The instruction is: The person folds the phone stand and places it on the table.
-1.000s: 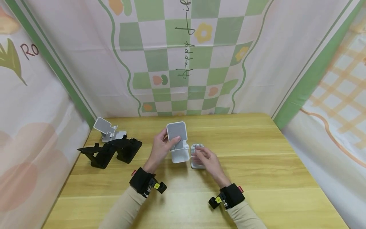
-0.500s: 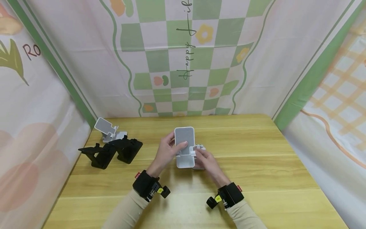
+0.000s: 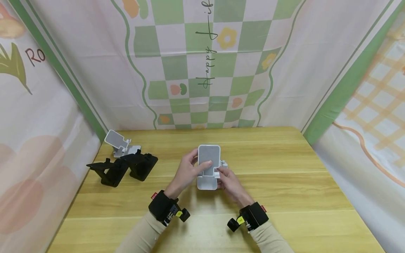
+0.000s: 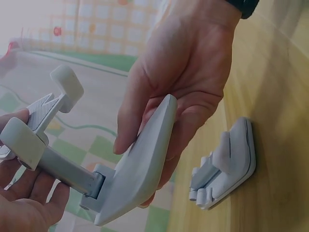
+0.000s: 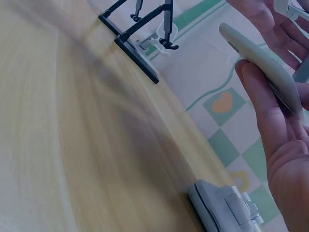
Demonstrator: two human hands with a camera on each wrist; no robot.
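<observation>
My left hand (image 3: 186,173) holds a white folding phone stand (image 3: 209,154) up over the table, thumb across its grey-padded plate. In the left wrist view, the stand is unfolded, with two hooks and a stem leading to its base plate (image 4: 145,164). My right hand (image 3: 233,184) pinches that base plate between thumb and fingers, as the left wrist view shows. A second white stand (image 4: 231,164), folded flat, lies on the table behind the held one. Only a corner of it shows past the held stand in the head view.
Two black phone stands (image 3: 109,172) stand unfolded at the table's left side. Behind them is a white stand (image 3: 124,149) with its grey-padded plate raised. The wooden table (image 3: 284,189) meets printed cloth walls (image 3: 237,63) at the back and both sides.
My left hand has brought the held stand right and slightly nearer, in front of the folded one. My right hand has left the folded stand and taken hold of the held stand's base.
</observation>
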